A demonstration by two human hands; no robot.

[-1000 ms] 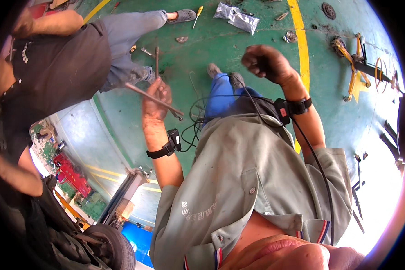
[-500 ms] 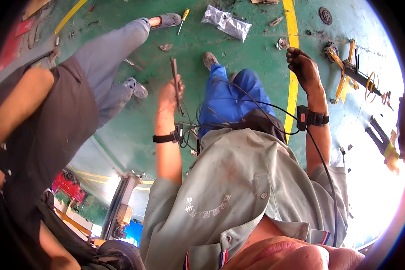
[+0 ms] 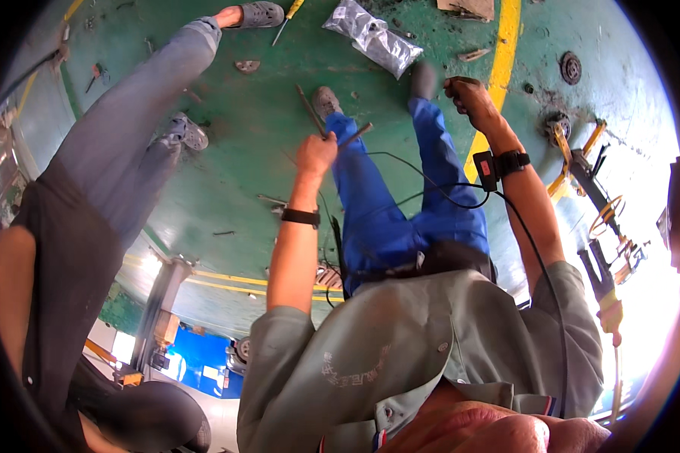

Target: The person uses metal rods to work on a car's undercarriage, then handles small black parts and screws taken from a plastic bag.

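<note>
My left hand (image 3: pixel 316 156) is closed around crossed metal bars (image 3: pixel 359 131), one pointing up and away, the other reaching right, above my blue-trousered left leg (image 3: pixel 363 189). My right hand (image 3: pixel 468 102) is raised at the right with fingers curled; whether anything is in them I cannot make out. It appears near the yellow floor line (image 3: pixel 505 57) and my right shoe (image 3: pixel 422 81). A black cable (image 3: pixel 529 234) runs from the strapped device (image 3: pixel 487 170) on my right wrist down over my shirt.
A co-worker (image 3: pixel 75 249) stands at my left. On the green floor (image 3: pixel 257 106) lie a silver package (image 3: pixel 363 34), a screwdriver (image 3: pixel 287 21), cardboard (image 3: pixel 465 7) and a round metal part (image 3: pixel 570 68). A yellow wheeled stand (image 3: pixel 578 162) is at the right; a grey post (image 3: pixel 151 309) is lower left.
My left hand has shifted right and turned with the bars. My right hand rose, then moved slightly left. My legs now show stretched apart in stride. The co-worker appears farther left.
</note>
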